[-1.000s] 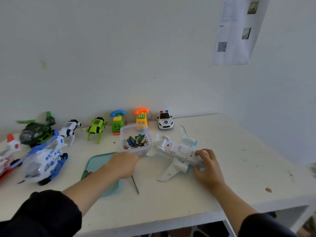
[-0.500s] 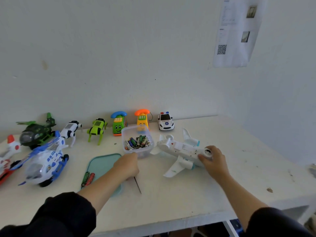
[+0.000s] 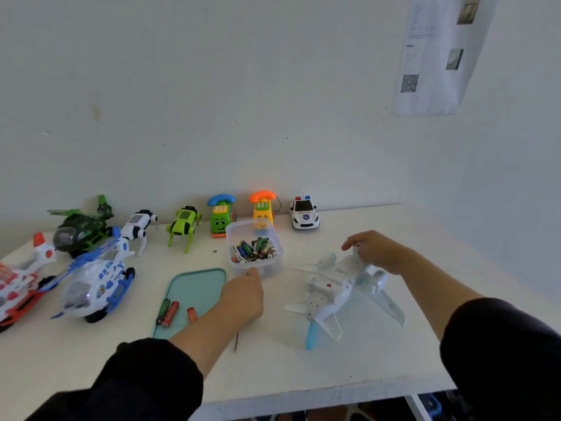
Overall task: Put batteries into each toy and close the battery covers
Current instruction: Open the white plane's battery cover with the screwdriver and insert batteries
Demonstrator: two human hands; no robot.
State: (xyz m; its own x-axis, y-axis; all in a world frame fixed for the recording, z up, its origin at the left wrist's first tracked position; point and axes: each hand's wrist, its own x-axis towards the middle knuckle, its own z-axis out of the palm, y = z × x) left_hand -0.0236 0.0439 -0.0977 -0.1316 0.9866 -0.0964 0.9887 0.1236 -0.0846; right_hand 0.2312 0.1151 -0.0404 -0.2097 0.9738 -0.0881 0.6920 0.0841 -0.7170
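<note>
L hand point(image 3: 243, 294) w/ curled fingers touching the near wall of the battery tub point(image 3: 254, 249), just ahead of its fingers. R hand point(image 3: 378, 252) grips the toy plane point(image 3: 337, 288) at its tail; fuselage lies on the tabletop point(image 3: 303, 375) below its fingers.

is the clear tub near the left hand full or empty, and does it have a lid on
Partly full, no lid on. The clear tub holds a loose heap of batteries covering its bottom, well below its open rim.
</note>
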